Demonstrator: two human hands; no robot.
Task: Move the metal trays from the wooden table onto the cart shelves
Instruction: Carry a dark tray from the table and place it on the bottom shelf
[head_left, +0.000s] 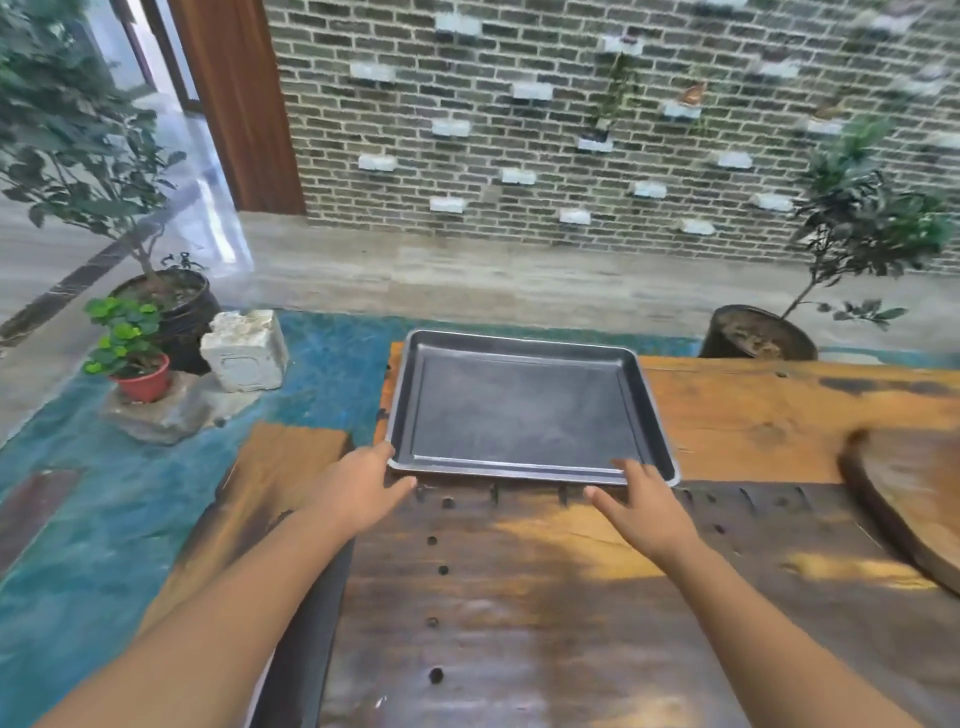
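One dark metal tray (524, 415) lies flat on the table (753, 415), at its far left corner. Both hands reach its near edge. The left hand (358, 486) is spread at the near-left corner, fingers touching the rim and thumb straight along the near edge. The right hand (644, 499) is spread too, fingertips on the near-right rim and thumb held out wide. A round board (909, 493) lies to the right.

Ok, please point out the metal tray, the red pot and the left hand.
metal tray (524, 410): head view, its flat floor.
red pot (145, 383): head view, its outer wall.
left hand (358, 488): head view, back of hand.
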